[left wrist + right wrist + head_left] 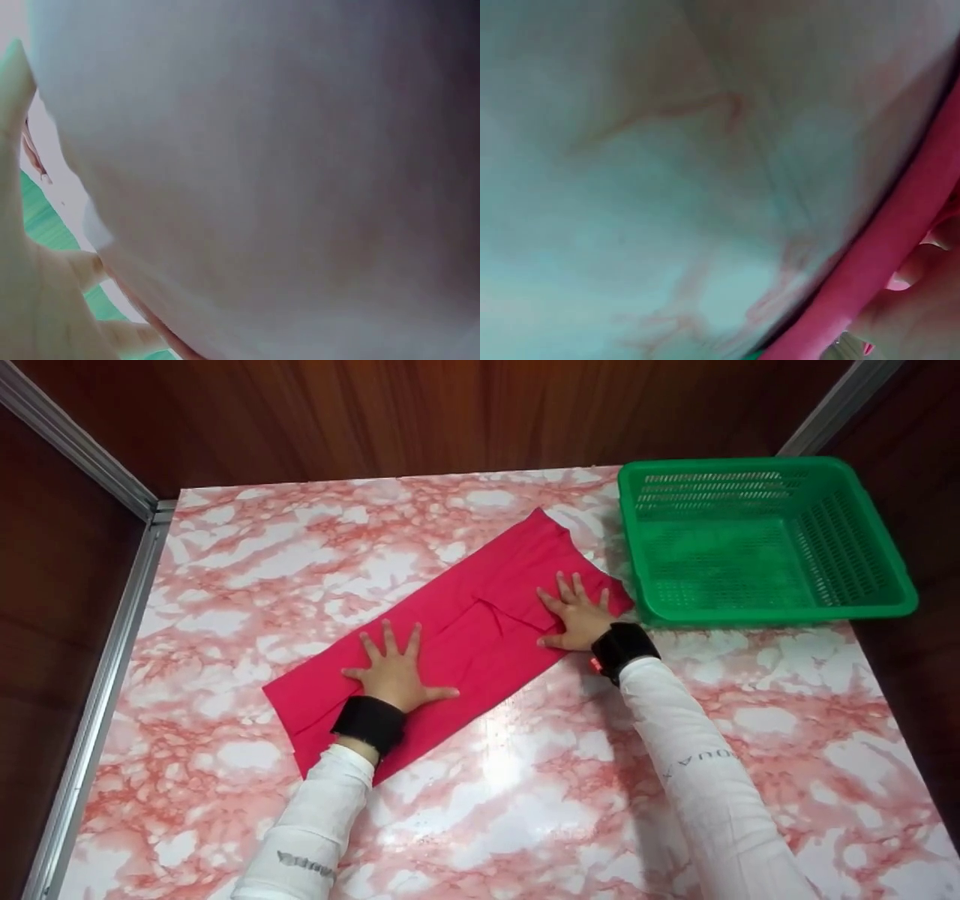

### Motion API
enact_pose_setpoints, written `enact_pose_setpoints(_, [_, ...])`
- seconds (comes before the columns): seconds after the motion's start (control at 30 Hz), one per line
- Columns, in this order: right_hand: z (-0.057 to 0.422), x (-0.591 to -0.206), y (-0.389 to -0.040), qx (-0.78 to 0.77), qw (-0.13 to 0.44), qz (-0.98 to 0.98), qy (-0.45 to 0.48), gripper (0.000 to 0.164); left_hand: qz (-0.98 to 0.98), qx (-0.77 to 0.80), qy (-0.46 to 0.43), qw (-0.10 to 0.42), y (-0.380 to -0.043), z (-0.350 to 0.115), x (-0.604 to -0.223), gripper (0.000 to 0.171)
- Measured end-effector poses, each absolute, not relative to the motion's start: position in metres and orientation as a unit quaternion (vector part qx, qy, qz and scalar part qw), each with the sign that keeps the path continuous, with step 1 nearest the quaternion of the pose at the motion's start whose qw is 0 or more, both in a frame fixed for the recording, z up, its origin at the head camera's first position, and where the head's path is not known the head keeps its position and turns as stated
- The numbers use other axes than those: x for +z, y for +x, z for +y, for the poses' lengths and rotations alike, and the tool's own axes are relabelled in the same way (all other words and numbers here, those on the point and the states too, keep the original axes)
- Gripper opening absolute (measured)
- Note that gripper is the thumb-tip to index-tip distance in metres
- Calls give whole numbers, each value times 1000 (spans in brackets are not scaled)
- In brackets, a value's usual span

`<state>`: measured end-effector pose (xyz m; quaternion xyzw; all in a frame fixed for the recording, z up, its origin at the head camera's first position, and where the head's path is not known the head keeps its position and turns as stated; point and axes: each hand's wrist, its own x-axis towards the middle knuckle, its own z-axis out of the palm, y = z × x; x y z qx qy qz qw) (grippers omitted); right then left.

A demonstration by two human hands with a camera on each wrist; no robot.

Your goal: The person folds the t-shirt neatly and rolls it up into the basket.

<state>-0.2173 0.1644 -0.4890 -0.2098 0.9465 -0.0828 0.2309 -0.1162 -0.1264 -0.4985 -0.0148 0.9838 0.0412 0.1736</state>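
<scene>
A red piece of fabric (465, 660), possibly a garment, lies folded into a long slanted strip on the table. Its far right end has a curved edge, and creases run across its middle. My left hand (394, 679) rests on the near left part with fingers spread. Near the right end, my right hand (581, 619) also rests on the fabric, fingers splayed. The left wrist view is pale and blurred, with part of the left hand (37, 300) at its edge. In the right wrist view, a red fabric edge (870, 277) runs beside the right hand (922, 307).
A green plastic basket (772, 615) with slotted walls stands at the back right, close to the fabric's right end. The table (487, 825) has a red-and-white marbled top. Dark wooden panels (450, 420) with metal edging enclose it at the back and sides.
</scene>
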Motion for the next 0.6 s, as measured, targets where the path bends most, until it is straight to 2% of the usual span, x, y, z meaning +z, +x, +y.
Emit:
enact_pose_setpoints(0.27, [162,-489,-227,-91,231,946,-208,88,983,47,-28,173,-120,-124,-498,120])
enact_pose_setpoints(0.6, [163,-495,-235,-89,197,953,-214,88,982,50,-42,178,-123,-120,-498,121])
